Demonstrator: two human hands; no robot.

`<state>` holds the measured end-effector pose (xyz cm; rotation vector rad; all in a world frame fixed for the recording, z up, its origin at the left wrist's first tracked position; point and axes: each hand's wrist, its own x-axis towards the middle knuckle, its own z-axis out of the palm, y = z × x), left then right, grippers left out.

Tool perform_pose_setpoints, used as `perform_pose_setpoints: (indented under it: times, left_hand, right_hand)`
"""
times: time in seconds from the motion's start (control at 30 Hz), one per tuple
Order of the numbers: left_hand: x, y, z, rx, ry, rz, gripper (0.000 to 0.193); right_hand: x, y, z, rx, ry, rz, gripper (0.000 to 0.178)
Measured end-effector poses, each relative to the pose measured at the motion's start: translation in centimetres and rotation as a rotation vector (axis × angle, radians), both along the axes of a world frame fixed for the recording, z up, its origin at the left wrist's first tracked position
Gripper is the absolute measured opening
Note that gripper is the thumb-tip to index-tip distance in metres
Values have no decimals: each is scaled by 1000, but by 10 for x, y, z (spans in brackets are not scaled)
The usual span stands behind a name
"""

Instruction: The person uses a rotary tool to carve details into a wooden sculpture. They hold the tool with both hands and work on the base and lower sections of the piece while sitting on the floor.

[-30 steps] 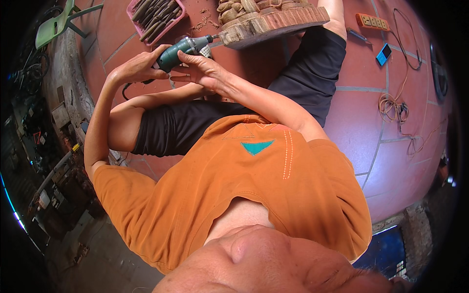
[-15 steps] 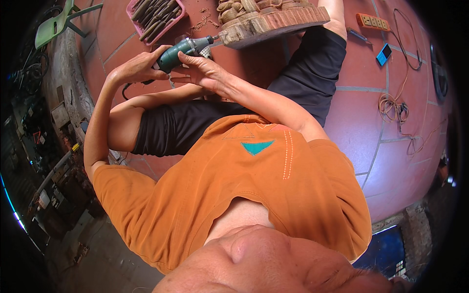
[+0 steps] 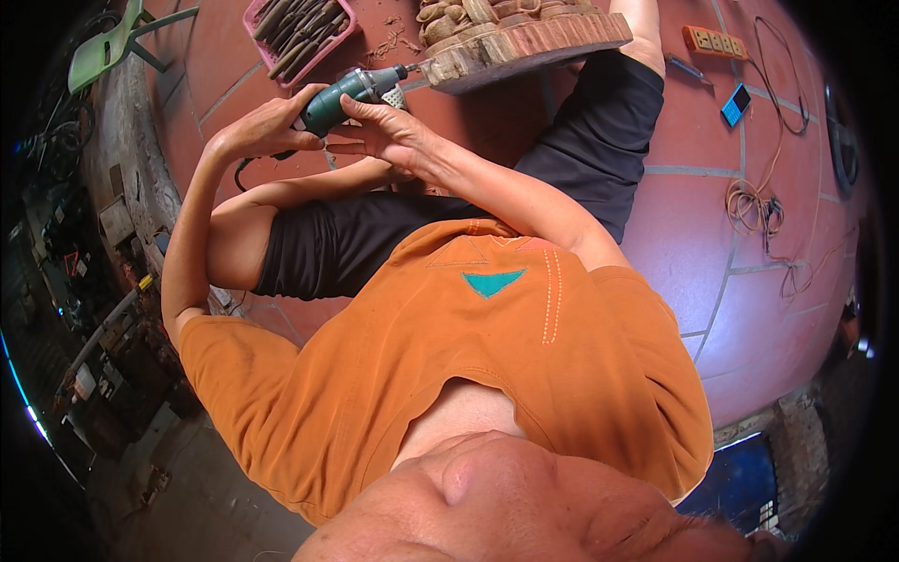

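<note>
A green and silver die grinder (image 3: 325,110) lies between my two hands, its collet pointing right. Its thin bit (image 3: 413,67) is at the left edge of a carved wooden piece (image 3: 524,54), a thick slab with rounded carving on top; whether they touch I cannot tell. My left hand (image 3: 267,125) wraps round the grinder's rear end, with the thumb underneath. My right hand (image 3: 398,136) steadies the body from the near side, thumb against the casing and fingers stretched below it. Part of the grip is hidden behind the tool.
A pink basket (image 3: 353,28) of wooden-handled tools stands beyond my left hand, with wood shavings (image 3: 391,42) on the tiles. At the right lie an orange power strip (image 3: 714,42), a blue phone (image 3: 736,105) and a coiled cord (image 3: 749,208). A green chair (image 3: 101,54) stands far left.
The grinder has shifted and turned slightly, its collet end now a little farther from me. Both hands keep nearly the same hold, and the carved piece has not moved.
</note>
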<state>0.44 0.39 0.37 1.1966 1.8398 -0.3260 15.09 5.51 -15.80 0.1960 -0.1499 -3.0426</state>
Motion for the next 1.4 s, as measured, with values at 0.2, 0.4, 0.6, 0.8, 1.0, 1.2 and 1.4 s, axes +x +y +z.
perform_pose_setpoints:
  times: [0.2,0.4,0.6,0.8,1.0,1.2,1.4]
  left_hand:
    - [0,3,0,-55,0,2,75]
    - [-3,1,-2,-34,-18,-21,75]
    - [-3,1,-1,-31,-24,7,74]
    - [0,2,0,-23,-15,9,75]
    - [-3,-3,-3,27,-10,-12,75]
    - [-1,-2,-2,0,1,1,76]
    - [1,-1,-1,-6,-1,14,75]
  right_hand:
    - [1,-3,-2,-28,-10,11,47]
    - [3,-2,0,-36,-21,15,49]
    - [0,-3,-2,-31,-25,12,47]
    - [-1,-2,-2,-36,-9,-4,46]
    - [-2,-4,-5,-9,3,-9,46]
    - [-2,-4,-2,-15,-19,-19,47]
    - [-3,-4,-5,-2,0,-8,47]
